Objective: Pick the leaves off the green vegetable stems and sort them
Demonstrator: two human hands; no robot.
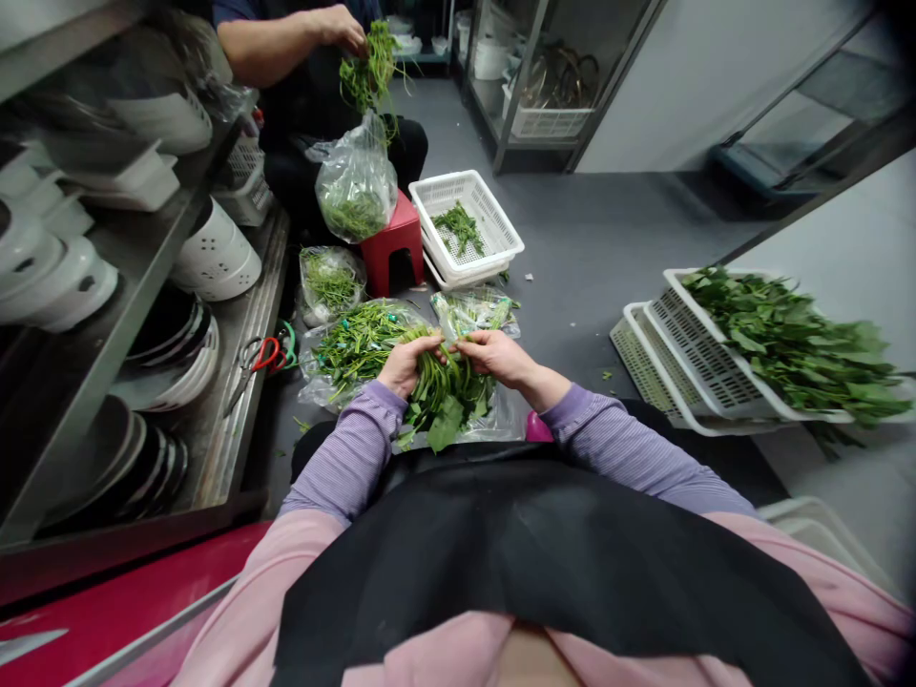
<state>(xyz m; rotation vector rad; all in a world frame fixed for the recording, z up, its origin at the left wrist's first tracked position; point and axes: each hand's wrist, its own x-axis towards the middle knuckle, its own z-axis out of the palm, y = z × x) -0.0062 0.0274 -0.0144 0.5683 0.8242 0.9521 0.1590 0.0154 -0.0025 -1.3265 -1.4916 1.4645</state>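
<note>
Over my lap, a bunch of leafy greens (pixel 449 405) hangs with its leaves toward me and its stems up. My left hand (pixel 409 366) is closed around the stems on the left side. The fingers of my right hand (pixel 502 357) pinch at the stem ends from the right; the exact spot is partly hidden. Beneath and beyond the hands lies a spread of cut green stems (pixel 364 336) on clear plastic. Just past my fingertips is a clear bag with more greens (pixel 481 310).
Opposite, a co-worker's hand (pixel 342 29) lifts greens above a plastic bag (pixel 358 181) on a red stool (pixel 401 239). A white basket (pixel 501 224) stands beside it. Scissors (pixel 261 355) lie on the left metal shelf (pixel 236 420). Stacked baskets (pixel 687 334) at right hold leafy greens (pixel 787 343).
</note>
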